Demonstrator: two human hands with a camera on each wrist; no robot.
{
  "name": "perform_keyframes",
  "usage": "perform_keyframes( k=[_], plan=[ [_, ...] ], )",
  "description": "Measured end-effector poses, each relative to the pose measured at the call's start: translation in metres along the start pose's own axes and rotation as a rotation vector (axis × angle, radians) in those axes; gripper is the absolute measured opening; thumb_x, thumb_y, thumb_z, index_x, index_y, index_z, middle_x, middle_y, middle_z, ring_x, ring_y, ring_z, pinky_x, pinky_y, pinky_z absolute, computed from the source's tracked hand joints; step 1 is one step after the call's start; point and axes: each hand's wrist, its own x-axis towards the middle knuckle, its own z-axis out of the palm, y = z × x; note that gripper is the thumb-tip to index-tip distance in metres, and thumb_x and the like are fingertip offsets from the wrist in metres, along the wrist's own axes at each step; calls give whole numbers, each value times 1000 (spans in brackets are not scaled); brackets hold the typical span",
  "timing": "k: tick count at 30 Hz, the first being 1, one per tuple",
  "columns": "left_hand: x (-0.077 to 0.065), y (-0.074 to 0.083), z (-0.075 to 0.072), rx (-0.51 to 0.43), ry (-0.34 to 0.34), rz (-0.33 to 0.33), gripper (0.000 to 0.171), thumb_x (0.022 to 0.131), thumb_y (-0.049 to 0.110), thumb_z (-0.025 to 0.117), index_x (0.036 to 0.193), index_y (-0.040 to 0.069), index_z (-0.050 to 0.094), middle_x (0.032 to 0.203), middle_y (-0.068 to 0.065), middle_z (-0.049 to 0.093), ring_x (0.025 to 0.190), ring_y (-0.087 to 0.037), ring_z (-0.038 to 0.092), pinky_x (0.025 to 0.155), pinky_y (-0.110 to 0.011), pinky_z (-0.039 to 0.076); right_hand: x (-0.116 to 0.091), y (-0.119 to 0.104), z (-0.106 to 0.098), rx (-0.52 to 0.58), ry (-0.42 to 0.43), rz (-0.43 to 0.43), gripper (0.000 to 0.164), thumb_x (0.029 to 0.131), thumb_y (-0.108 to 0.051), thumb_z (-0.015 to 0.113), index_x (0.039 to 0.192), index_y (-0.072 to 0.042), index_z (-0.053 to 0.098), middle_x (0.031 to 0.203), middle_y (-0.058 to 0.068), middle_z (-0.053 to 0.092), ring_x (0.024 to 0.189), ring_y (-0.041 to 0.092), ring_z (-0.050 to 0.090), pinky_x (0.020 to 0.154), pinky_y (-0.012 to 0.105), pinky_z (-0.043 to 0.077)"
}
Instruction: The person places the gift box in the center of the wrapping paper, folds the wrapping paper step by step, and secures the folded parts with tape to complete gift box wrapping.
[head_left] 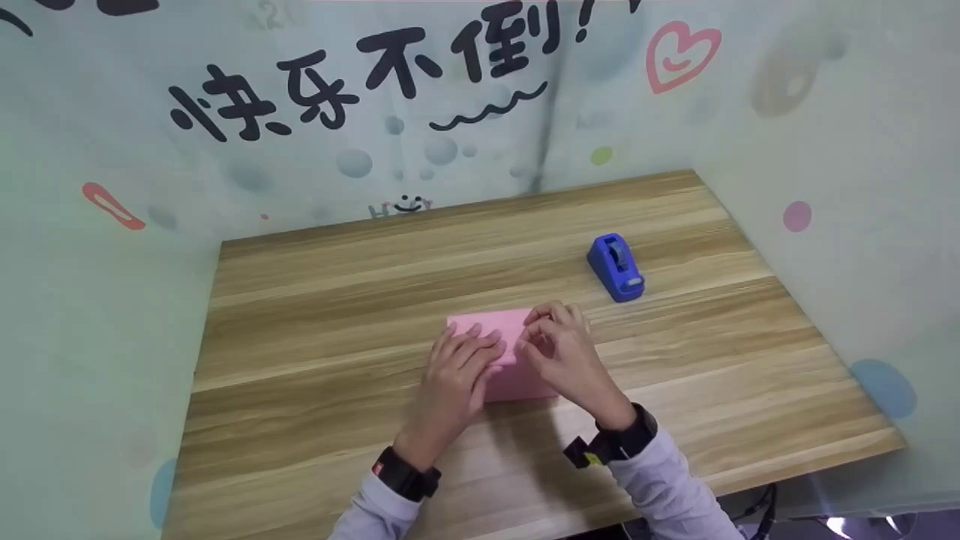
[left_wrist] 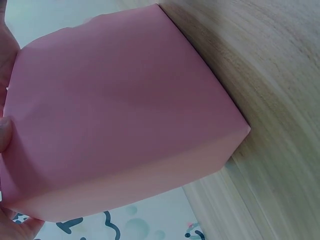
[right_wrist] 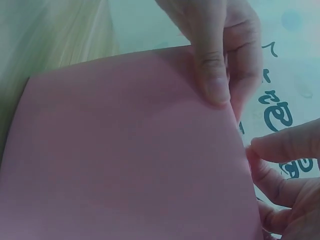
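Observation:
A box covered in pink paper stands on the table below both hands; its plain front face fills much of the left wrist view. The left hand holds it at the upper left, fingers spread over the top and thumb down on the front face. In the right wrist view that thumb lies over the upper edge. The right hand is at the top right, fingers bent, with thumb and index finger pinching at the paper edge. A small piece between these tips cannot be made out.
A blue tape dispenser stands behind and to the right of the box. The wood-grain table is bordered by a printed curtain at the back and sides. Dark cables hang beyond the front right edge.

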Motion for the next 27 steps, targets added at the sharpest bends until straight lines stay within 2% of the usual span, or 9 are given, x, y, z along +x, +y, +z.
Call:
perform_keyframes(
  k=[7, 9, 14, 19, 23, 27],
  plan=[
    [0, 0, 0, -2, 2, -3, 25, 88, 19, 63, 111, 11, 67, 117, -1, 65, 115, -23, 56, 109, -44, 32, -2, 0, 4, -77, 20, -20, 10, 72, -11, 73, 73, -8, 64, 97, 8, 58, 93, 27, 44, 84, 42, 30],
    [-1, 0, 0, -4, 1, -4, 26, 87, 19, 63, 112, 11, 66, 118, -1, 65, 116, -23, 56, 109, -46, 32, -3, 0, 6, -115, 46, -43, 15, 73, -12, 74, 78, -7, 61, 99, 10, 57, 92, 28, 44, 82, 42, 31],
    [0, -1, 1, -13, -3, -5, 28, 86, 19, 65, 114, 12, 65, 118, -1, 65, 117, -24, 55, 109, -48, 31, -9, 3, 15, -215, 149, -172, 18, 78, -14, 72, 88, -10, 58, 105, 10, 57, 96, 28, 46, 80, 43, 34],
    [3, -3, 1, -21, -12, -15, 28, 87, 20, 64, 113, 11, 66, 118, -1, 65, 117, -24, 55, 110, -47, 29, -17, 11, 23, -285, 245, -321, 10, 78, -17, 73, 89, -16, 70, 104, 4, 64, 100, 26, 53, 88, 47, 39],
    [5, -4, 0, -30, -29, -34, 28, 89, 22, 62, 114, 11, 65, 120, -1, 64, 119, -23, 54, 111, -46, 29, -25, 23, 23, -377, 245, -399, 24, 78, -18, 73, 101, -19, 71, 116, 5, 65, 111, 29, 55, 97, 57, 36],
    [5, -6, 0, -66, -53, -67, 28, 90, 22, 61, 114, 11, 65, 123, -1, 62, 122, -21, 52, 113, -44, 26, -38, 38, 21, -476, 172, -441, 48, 78, -13, 69, 124, -24, 60, 135, 9, 53, 127, 32, 44, 105, 58, 29]
  ],
)
